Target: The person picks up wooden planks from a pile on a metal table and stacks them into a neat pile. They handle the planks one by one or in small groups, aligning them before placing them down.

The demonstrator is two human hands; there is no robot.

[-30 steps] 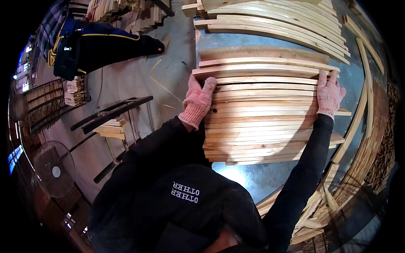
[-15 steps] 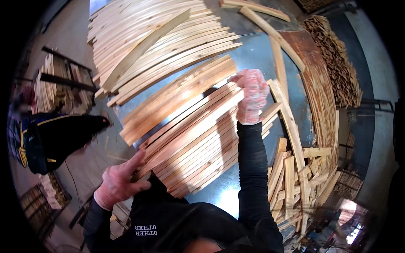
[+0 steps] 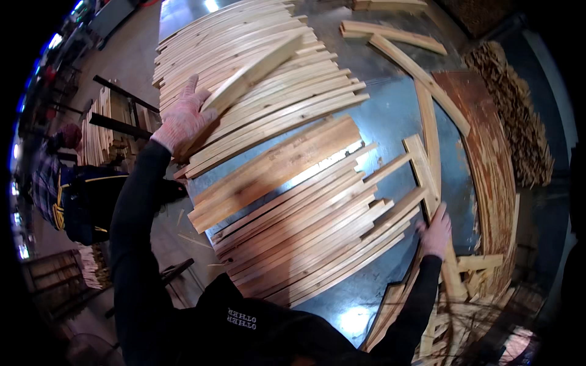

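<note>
My left hand point(image 3: 185, 116), in a pinkish-white knit glove, lies over the lower end of a loose board point(image 3: 259, 70). Its index finger and thumb are spread to either side of the wood. Beneath that board is a wide row of light wooden strips point(image 3: 268, 116). On the right, my gloved right hand point(image 3: 435, 235) is at a long board point(image 3: 422, 165), thumb apart from the fingers, seemingly touching the wood. Between my arms lies a nearer row of strips point(image 3: 299, 235) with uneven right ends. A wider pair of planks point(image 3: 278, 171) separates the two rows.
Everything rests on a blue-grey metal table point(image 3: 387, 110). Jumbled offcuts point(image 3: 482, 305) fill the lower right, near a rough brown slab point(image 3: 488, 177) and a stacked wood pile point(image 3: 516, 116). Past the table's left side, a person point(image 3: 85, 189) stands by a rack of strips point(image 3: 110, 131).
My left hand has moved up from the near row's left end to the loose board. My right hand has left that row's right end and come down to the long board.
</note>
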